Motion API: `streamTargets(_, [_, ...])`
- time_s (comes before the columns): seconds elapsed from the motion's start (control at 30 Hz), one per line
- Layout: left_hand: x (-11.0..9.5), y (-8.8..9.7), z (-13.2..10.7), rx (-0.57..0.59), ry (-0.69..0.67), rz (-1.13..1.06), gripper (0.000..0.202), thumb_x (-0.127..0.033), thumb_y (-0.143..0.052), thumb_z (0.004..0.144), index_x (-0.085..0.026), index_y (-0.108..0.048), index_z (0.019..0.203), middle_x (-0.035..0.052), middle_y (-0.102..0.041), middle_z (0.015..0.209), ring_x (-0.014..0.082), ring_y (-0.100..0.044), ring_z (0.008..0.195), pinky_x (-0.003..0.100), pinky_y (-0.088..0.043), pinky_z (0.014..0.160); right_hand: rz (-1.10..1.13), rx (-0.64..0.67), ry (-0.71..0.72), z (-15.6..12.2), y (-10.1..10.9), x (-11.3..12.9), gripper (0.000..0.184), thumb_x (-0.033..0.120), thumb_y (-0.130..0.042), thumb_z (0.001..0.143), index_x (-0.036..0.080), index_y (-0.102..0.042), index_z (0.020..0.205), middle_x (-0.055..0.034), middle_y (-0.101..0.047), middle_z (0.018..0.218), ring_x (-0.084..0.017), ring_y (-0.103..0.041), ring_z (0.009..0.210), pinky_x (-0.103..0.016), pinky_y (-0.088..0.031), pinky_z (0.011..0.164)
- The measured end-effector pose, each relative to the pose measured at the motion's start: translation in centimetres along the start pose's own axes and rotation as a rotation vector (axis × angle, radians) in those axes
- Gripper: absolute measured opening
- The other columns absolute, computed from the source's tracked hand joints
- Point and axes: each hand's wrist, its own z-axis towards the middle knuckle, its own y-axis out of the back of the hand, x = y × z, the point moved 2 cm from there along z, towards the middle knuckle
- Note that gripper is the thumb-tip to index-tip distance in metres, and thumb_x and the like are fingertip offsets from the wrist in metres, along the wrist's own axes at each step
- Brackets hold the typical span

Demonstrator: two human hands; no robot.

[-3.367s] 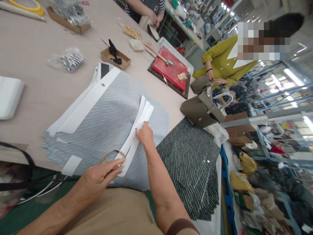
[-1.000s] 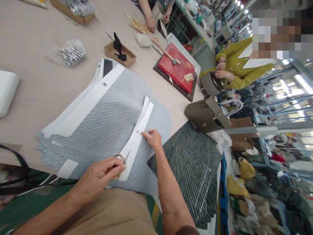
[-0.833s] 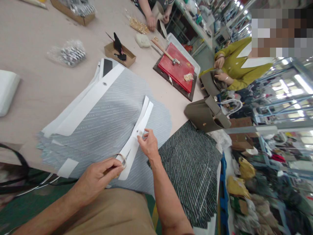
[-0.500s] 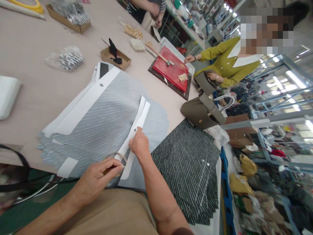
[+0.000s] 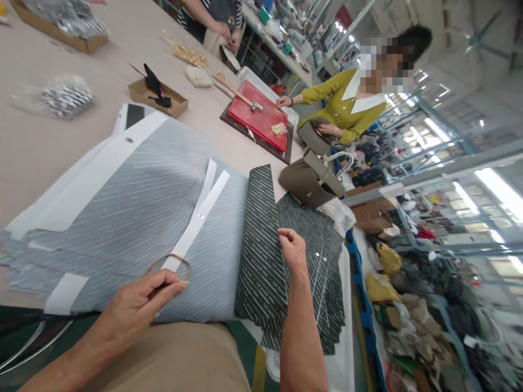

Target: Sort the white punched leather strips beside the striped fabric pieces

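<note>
My right hand [image 5: 293,249] pinches the edge of a lining fabric panel [image 5: 261,245], whose dark, white-striped face is folded up to the right. Below that hand lies a stack of dark striped panels [image 5: 329,277]. My left hand [image 5: 149,296], thumb against fingers, holds a thin tan loop of tape or cord [image 5: 188,267] over the panel's grey side. To the left spreads a pile of grey lining panels [image 5: 139,190] with white bands. A crossed white strip [image 5: 200,212] with a small metal snap lies near the fold.
Beyond the panels stand an olive handbag [image 5: 310,182] and a red board [image 5: 257,114] with a hammer on it. A small cardboard tray [image 5: 175,103] and a bag of metal parts [image 5: 67,98] sit farther left. A co-worker in a yellow-green top [image 5: 330,98] handles another bag.
My right hand has moved right from the white strip and carried the panel's edge over, turning its dark face up. My left hand has shifted slightly left and down, still with the loop. The view has swung right.
</note>
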Motion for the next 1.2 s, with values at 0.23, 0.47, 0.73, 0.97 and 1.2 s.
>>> streamTargets(0.23, [-1.5,-1.3,0.7,0.058,-0.164,0.088,0.04,-0.049,-0.046,0.093,-0.023,-0.054,0.064,-0.0052,-0.049,0.054,0.012,-0.05,0.048,0.02,-0.04,0.048,-0.319,-0.277,-0.214,-1.1,11.2,-9.0,0.036,0.032,-0.05,0.074,0.015,-0.077,0.091,-0.01,-0.075,0.084,-0.026,-0.068,0.084,-0.039,-0.052,0.08])
streamTargets(0.47, [-3.6,-1.7,0.9,-0.031,-0.469,0.247,0.045,-0.049,-0.046,0.098,-0.021,-0.056,0.065,-0.0041,-0.054,0.056,0.0107,-0.051,0.049,0.021,-0.036,0.05,-0.135,-0.259,-0.029,-4.7,6.1,-3.6,0.034,0.034,-0.055,0.083,0.015,-0.071,0.106,-0.013,-0.073,0.103,-0.025,-0.067,0.095,-0.04,-0.051,0.089])
streamTargets(0.73, [-3.6,-1.2,0.3,-0.094,-0.608,0.439,0.04,-0.042,-0.047,0.1,-0.021,-0.054,0.067,-0.0028,-0.053,0.059,0.013,-0.052,0.056,0.026,-0.036,0.056,0.123,0.507,0.732,-11.8,-5.3,11.7,0.02,0.02,-0.059,0.089,0.021,-0.069,0.107,-0.0049,-0.072,0.095,-0.016,-0.066,0.088,-0.028,-0.053,0.082])
streamTargets(0.97, [-2.1,-0.6,-0.3,-0.097,-0.389,0.286,0.035,-0.051,-0.048,0.097,-0.02,-0.064,0.096,-0.0016,-0.068,0.075,0.0131,-0.063,0.062,0.024,-0.046,0.062,-0.055,0.545,0.854,-11.5,-7.6,11.2,0.014,0.017,-0.054,0.091,0.02,-0.068,0.093,-0.0045,-0.071,0.082,-0.016,-0.066,0.078,-0.026,-0.052,0.075])
streamTargets(1.2, [-1.8,0.2,0.8,-0.037,-0.241,0.228,0.03,-0.036,-0.044,0.097,-0.021,-0.064,0.08,-0.0014,-0.066,0.071,0.0134,-0.064,0.067,0.023,-0.044,0.062,0.014,0.361,0.717,-11.8,-10.8,11.6,0.016,0.014,-0.053,0.085,0.019,-0.068,0.084,-0.0018,-0.068,0.071,-0.014,-0.062,0.066,-0.024,-0.05,0.066])
